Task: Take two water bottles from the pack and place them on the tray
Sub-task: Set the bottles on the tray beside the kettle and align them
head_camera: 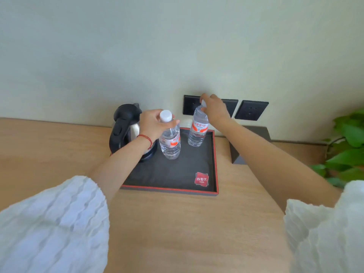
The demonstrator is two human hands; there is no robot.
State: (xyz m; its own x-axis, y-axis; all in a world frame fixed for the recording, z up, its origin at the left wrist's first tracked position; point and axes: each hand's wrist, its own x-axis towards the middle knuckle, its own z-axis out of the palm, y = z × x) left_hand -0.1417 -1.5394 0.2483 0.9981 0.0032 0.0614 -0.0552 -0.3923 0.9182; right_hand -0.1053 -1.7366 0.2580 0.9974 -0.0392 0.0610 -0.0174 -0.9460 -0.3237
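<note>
Two clear water bottles with red-and-white labels stand upright on a dark tray point(173, 174) with a red rim. My left hand point(152, 124) grips the neck of the nearer bottle point(170, 143), just under its white cap, at the tray's middle back. My right hand point(213, 109) holds the top of the farther bottle point(198, 133) at the tray's back right, covering its cap. No bottle pack is in view.
A black and steel kettle point(123, 131) stands at the tray's back left, partly behind my left arm. A dark box point(250, 142) sits right of the tray. Black wall sockets point(251, 110) are on the wall behind. A green plant point(346, 148) is at the far right.
</note>
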